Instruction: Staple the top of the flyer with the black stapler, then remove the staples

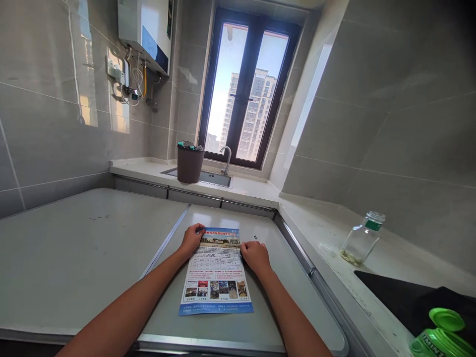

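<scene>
A printed flyer (216, 292) lies on the pale table panel, with a blue top band, a building photo, red and black text and a row of small pictures. My left hand (192, 240) is closed at its upper left corner, fingers curled over the edge. At the upper right edge, my right hand (256, 256) is closed with its knuckles up, pinching the paper's side. The thumbs are mostly hidden. A small dark spot shows by the fingertips of each hand; I cannot tell what it is.
A brown bin (190, 165) stands by the sink (219, 178) under the window. On the right counter are a clear glass jar (363, 240) with bits at its bottom, a black hob surface (394, 292) and a green container (442, 339) with its lid raised.
</scene>
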Available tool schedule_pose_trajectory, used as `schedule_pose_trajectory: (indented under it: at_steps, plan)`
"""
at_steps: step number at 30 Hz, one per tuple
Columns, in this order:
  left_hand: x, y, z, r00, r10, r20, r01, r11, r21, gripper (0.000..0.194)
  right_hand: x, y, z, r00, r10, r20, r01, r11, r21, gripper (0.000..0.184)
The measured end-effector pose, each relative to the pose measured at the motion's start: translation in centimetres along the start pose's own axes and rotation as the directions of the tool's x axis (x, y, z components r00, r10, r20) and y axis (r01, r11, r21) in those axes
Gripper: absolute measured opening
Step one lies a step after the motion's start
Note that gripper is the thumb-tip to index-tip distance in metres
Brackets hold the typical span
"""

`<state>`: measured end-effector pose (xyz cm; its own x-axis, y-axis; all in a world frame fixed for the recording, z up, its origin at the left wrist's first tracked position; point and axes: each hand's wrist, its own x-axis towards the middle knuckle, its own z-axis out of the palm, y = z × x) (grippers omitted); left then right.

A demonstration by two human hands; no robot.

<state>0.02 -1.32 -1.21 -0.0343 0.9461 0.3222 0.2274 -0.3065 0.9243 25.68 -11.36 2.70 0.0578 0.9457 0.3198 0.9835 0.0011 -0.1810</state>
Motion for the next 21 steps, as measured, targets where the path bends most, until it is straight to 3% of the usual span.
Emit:
schedule_pose_trajectory:
  at_steps: [21]
  plan:
    - [-0.28,0.75,-0.04,1.000,0.014,-0.002,-0.014,0.999,0.037,0.022,-0.10,-0.49,0.60,1.000,-0.018,0.013,0.020,0.993,-0.116,0.046]
